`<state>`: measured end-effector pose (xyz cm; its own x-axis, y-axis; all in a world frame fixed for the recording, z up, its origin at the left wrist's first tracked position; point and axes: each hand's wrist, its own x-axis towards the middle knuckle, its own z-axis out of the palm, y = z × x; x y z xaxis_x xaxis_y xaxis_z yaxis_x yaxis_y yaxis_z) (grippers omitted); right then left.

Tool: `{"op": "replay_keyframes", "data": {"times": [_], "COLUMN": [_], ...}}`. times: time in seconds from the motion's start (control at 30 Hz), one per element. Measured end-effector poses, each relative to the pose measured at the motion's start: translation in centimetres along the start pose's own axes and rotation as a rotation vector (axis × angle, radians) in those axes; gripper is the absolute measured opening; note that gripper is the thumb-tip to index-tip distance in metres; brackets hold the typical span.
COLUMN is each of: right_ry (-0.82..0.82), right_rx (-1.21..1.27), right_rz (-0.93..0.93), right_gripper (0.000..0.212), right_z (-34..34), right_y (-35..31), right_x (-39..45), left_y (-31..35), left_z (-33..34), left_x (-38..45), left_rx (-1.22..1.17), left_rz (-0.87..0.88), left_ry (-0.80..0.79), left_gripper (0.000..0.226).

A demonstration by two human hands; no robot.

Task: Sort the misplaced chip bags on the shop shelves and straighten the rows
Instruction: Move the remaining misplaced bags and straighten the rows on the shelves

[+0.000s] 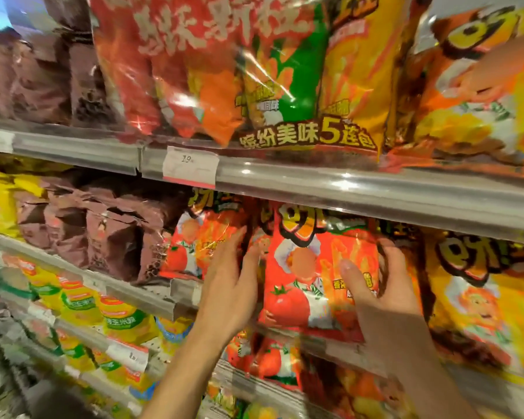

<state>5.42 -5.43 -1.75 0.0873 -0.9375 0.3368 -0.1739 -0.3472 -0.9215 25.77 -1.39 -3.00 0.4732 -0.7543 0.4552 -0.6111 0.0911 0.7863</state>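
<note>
— Red bag (pixel 318 273) with the tomato: where is it?
— On the middle shelf (pixel 375 204), standing between another red bag (pixel 200 246) and the orange bags (pixel 478 300).
— Who holds it?
— The right hand (pixel 384 300): thumb across the front, fingers (pixel 389 252) curled round its right edge.
— And the left hand (pixel 229 285)?
— Fingers straight and slightly spread, lying flat against the bag's left edge.
</note>
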Motion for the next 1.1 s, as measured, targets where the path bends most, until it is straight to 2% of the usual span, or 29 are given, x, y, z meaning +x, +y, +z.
{"op": "replay_keyframes", "data": {"times": [0.1,0.27,0.53,0.83,0.97,1.1], "right_ry": [0.105,0.142,0.192,0.184,0.197,0.229], "right_rx": [-0.100,-0.163,-0.191,-0.138,-0.129,-0.147], "right_rz": [-0.095,0.013,0.064,0.099,0.125,0.139], "right_gripper": [0.050,0.057,0.062,0.054,0.059,0.063], "right_z": [-0.8,-2.0,-3.6,-4.2,-4.3,-4.5], "right_y": [-0.3,-0.9,-0.1,-0.4,-0.8,-1.6], "right_x": [-0.1,-0.6,-0.8,-0.5,-0.8,-1.3], "left_y": [-1.2,-0.7,-0.2,0.0,0.1,0.0], "left_z": [0.9,2.2,3.7,3.0,3.0,3.7], "left_x": [1.7,2.9,4.3,4.3,4.4,4.3], "left_rx": [0.154,0.373,0.662,0.253,0.078,0.017], "left_rz": [0.060,0.161,0.171,0.102,0.065,0.058], "left_ry": [-0.015,-0.070,-0.072,-0.157,-0.121,-0.060], "left_gripper": [0.054,0.061,0.065,0.065,0.055,0.049]}}
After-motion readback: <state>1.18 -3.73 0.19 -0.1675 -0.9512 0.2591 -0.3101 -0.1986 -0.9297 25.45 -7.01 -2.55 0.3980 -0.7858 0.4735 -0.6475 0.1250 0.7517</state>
